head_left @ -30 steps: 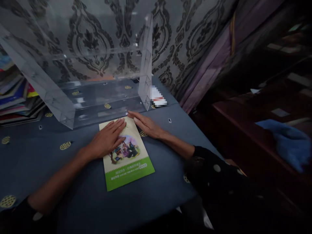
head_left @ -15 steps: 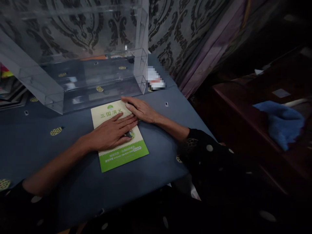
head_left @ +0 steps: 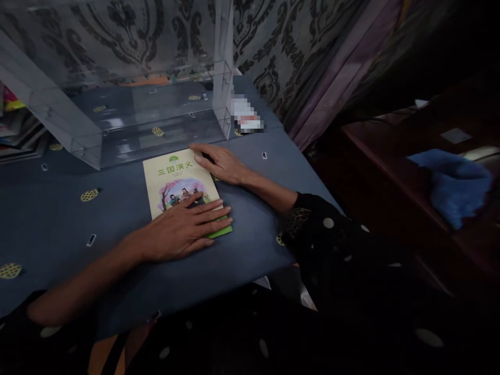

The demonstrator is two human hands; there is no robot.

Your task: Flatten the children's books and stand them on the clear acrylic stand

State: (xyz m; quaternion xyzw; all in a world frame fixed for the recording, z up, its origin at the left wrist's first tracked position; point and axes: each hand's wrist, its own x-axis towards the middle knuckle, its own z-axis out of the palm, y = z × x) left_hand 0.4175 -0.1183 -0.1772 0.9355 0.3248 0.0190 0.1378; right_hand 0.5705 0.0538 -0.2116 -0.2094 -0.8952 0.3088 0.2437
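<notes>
A thin book [head_left: 172,182] with a cream and green cover, green Chinese characters and a picture of people under a pink tree lies flat on the blue tablecloth [head_left: 250,229]. Across its lower part rests my left hand [head_left: 187,226], palm down with the fingers stretched out, hiding most of the green band. My right hand [head_left: 221,164] is at the book's upper right corner, fingers extended and thumb apart, touching its edge. Neither hand is wrapped round the book.
Just behind the book stands a clear plastic rack [head_left: 222,99]. Stacked books [head_left: 19,130] lie at the left. A blurred-out item [head_left: 248,117] sits right of the rack. Beyond the table's right edge, a blue cloth [head_left: 455,182] lies on dark red furniture [head_left: 394,172].
My left hand has slid down the cover toward me, uncovering the picture. My right hand stays near the upper right corner, now apart from the left. The view has shifted slightly.
</notes>
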